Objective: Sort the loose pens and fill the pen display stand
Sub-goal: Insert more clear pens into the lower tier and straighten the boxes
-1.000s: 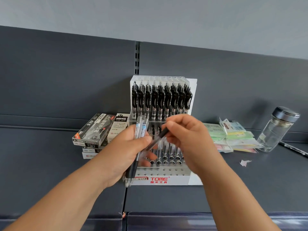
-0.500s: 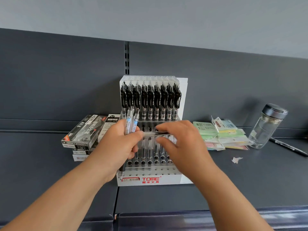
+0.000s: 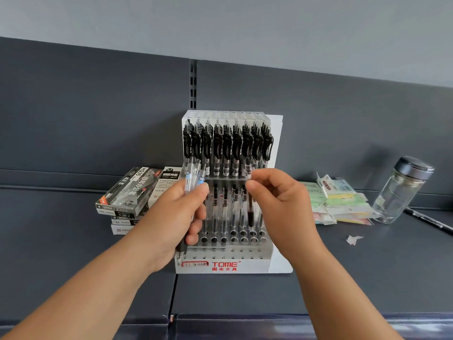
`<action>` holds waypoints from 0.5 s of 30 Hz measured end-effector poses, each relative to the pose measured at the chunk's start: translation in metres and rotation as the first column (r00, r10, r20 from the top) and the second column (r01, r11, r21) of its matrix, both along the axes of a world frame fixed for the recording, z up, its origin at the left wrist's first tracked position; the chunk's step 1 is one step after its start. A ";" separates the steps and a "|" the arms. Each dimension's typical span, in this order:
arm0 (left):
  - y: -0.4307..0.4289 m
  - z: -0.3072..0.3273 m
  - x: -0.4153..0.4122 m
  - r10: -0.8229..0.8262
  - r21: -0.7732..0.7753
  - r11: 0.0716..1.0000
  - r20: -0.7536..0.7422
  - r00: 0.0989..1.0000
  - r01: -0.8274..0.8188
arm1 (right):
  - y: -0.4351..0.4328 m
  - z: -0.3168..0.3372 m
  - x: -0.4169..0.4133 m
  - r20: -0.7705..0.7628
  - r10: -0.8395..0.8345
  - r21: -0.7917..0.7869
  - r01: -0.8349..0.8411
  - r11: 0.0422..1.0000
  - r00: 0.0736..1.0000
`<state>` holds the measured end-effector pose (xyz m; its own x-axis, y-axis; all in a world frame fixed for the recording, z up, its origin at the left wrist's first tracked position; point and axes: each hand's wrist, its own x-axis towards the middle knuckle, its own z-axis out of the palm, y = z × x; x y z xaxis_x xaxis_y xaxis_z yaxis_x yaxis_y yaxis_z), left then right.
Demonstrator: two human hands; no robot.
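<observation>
The white-and-clear tiered plastic pen display stand point(image 3: 252, 265) sits on the dark grey shelf point(image 3: 355, 278). Its upper tier is packed with black-clipped pens point(image 3: 228, 148), and its lower tier is only partly filled.

In front of the stand's left edge, the left hand point(image 3: 176, 217) grips a bundle of loose clear-barrelled pens with blue labels point(image 3: 193, 177), tips down. In front of the stand's lower tier, right of centre, the right hand point(image 3: 277, 204) pinches one clear pen with a dark grip point(image 3: 250, 214) near its top, roughly upright above the open holes.

Neither hand steadies the stand, so a pen pushed in at an angle could probably shove it back or jam against neighbouring pens. Held so high, the tip may wander and miss its hole. The left hand's bundle could slip and scatter, and a blue-labelled pen could end up among the black ones.
</observation>
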<state>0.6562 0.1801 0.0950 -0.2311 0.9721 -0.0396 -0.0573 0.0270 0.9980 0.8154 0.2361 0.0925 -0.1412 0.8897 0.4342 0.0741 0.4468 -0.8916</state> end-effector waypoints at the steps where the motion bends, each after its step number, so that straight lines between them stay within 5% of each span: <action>1: 0.000 0.000 0.000 -0.007 -0.015 1.000 0.048 0.999 0.008 | 0.000 -0.002 -0.001 -0.005 -0.009 -0.002 0.009 1.000 1.000; 4: -0.001 0.000 -0.003 -0.021 -0.017 1.000 0.140 0.990 0.023 | 0.002 -0.010 -0.004 0.018 -0.034 0.002 0.034 0.999 0.999; 9: -0.002 -0.002 -0.005 -0.022 0.036 0.999 0.075 0.997 0.019 | 0.002 -0.023 -0.008 0.056 -0.046 -0.019 0.047 0.999 0.997; 15: -0.004 -0.003 -0.007 -0.072 0.041 0.997 -0.012 0.997 0.072 | 0.002 -0.047 -0.009 0.308 -0.087 -0.090 0.120 0.989 0.947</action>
<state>0.6492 0.1760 0.0918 -0.1604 0.9871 0.0034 -0.0467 -0.0110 0.9988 0.8060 0.2376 0.0460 -0.1562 0.9448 0.2879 0.3882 0.3268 -0.8617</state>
